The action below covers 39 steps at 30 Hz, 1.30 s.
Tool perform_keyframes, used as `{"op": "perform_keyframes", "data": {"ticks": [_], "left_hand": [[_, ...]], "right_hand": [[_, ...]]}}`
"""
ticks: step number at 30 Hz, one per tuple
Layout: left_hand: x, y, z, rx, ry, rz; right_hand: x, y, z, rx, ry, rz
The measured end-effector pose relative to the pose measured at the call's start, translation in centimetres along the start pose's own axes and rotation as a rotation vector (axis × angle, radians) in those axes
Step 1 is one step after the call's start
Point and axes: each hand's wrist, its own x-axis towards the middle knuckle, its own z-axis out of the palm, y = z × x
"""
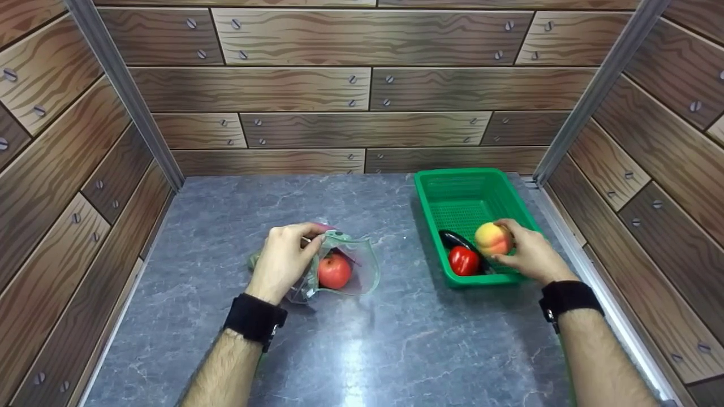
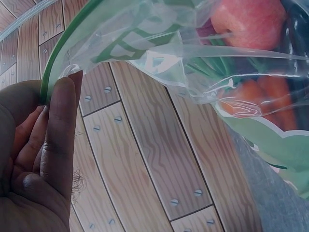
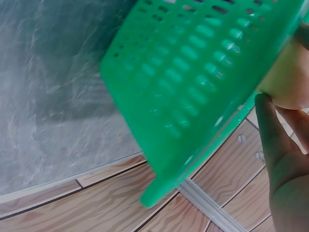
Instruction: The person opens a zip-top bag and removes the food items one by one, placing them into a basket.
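Observation:
My left hand (image 1: 287, 257) pinches the green-edged rim of a clear plastic zip bag (image 1: 367, 270), holding its mouth apart. Inside lies a red apple (image 1: 334, 271); the left wrist view also shows the apple (image 2: 248, 21) above orange carrot-like pieces (image 2: 260, 96) printed or packed in the bag. On the right, my right hand (image 1: 534, 254) grips a yellow-red peach (image 1: 492, 238) between thumb and fingers, over the near end of a green basket (image 1: 427, 212). Below the peach, a red bell pepper (image 1: 463, 260) and a dark eggplant (image 1: 452, 238) lie in the basket.
The basket stands at the back right of the grey marbled tabletop (image 1: 226, 203), close to the right wall. Wood-patterned panels (image 1: 362, 87) enclose the left, back and right sides. Metal corner posts (image 1: 599, 90) rise at the back.

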Motion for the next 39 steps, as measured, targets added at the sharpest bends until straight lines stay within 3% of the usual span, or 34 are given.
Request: {"op": "perform_keyframes", "data": {"ticks": [11, 22, 39], "left_hand": [[0.0, 0.1, -0.1, 0.001, -0.014, -0.01], [0.0, 0.0, -0.1, -0.001, -0.007, -0.006], [-0.1, 0.1, -0.2, -0.004, -0.028, -0.038]], "right_hand": [[-0.2, 1.7, -0.1, -0.026, -0.057, 0.033], [0.1, 2.3, -0.7, -0.053, -0.215, 0.142], [0.3, 1.9, -1.0, -0.103, -0.318, 0.129]]}}
